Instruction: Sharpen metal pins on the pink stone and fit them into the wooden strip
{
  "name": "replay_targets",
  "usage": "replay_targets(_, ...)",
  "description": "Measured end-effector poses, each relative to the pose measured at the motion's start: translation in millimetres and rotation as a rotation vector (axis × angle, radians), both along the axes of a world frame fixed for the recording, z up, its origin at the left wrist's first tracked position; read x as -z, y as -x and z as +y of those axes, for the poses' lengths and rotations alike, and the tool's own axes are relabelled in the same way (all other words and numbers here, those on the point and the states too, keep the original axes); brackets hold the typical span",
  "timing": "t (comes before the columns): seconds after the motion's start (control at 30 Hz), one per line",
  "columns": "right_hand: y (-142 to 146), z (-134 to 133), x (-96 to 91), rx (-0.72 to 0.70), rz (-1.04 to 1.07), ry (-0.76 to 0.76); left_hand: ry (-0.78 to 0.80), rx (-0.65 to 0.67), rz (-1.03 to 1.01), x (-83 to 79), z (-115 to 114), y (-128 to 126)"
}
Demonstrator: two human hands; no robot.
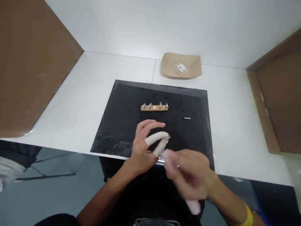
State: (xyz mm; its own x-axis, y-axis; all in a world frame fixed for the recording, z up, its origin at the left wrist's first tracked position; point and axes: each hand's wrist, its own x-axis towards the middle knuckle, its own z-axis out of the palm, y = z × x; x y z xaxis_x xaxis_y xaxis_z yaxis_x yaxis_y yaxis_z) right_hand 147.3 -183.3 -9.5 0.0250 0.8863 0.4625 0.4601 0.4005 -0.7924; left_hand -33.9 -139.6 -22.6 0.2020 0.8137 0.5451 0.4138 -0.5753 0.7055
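Observation:
My left hand [145, 144] is over the front part of the black mat [131, 94], with off-white finger cots on its thumb and index finger. Those two fingertips pinch a small shiny, see-through piece [169, 137]; most of it is hidden. Just to the right, my right hand [190, 172] is smeared by motion and closed around a pale pinkish, cloth-like piece [193, 207]. Beyond my left hand lies a narrow tan strip [154, 107] with several small clear pieces standing on it. A short silvery pin or rod [187, 118] rests on the mat's right side.
At the back, a brown paper tray [197, 67] contains a small clear box [181, 68] with a white label. Brown cardboard panels [35, 62] border the white table [89, 78] at left and right. The table's front edge runs beneath my wrists.

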Motion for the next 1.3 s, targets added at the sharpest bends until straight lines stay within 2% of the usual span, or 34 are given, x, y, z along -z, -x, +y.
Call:
replay_targets(0.07,-6.5,1.4,6.7,-0.041,-0.071,-0.051,0.005,-0.017,0.011,8.2,4.8,0.9)
replay_targets(0.2,-14.4,0.0,18.5,0.168,-0.099,-0.116,0.013,-0.083,0.069,25.2,19.1,8.5)
replay_targets(0.27,-13.3,-3.4,23.7,0.217,-0.091,-0.115,0.011,-0.120,0.114,29.0,26.9,14.2)
replay_targets(0.47,-5.0,-13.1,36.1,0.164,-0.104,-0.058,0.064,-0.240,0.242,30.5,51.5,24.1)
replay_targets(0.63,-8.5,-11.2,38.4,0.131,-0.083,-0.006,0.086,-0.285,0.285,31.6,63.3,27.2)
replay_targets(0.93,-3.9,-6.9,40.0,0.134,-0.039,0.007,0.021,-0.282,0.281,30.6,69.8,29.6)
replay_targets(1.13,-8.0,-9.8,44.6,0.126,-0.030,0.040,0.008,-0.245,0.366,28.6,55.5,35.3)
replay_targets(1.3,-9.0,-10.7,48.4,0.123,-0.027,0.060,-0.002,-0.282,0.403,33.2,49.6,39.8)
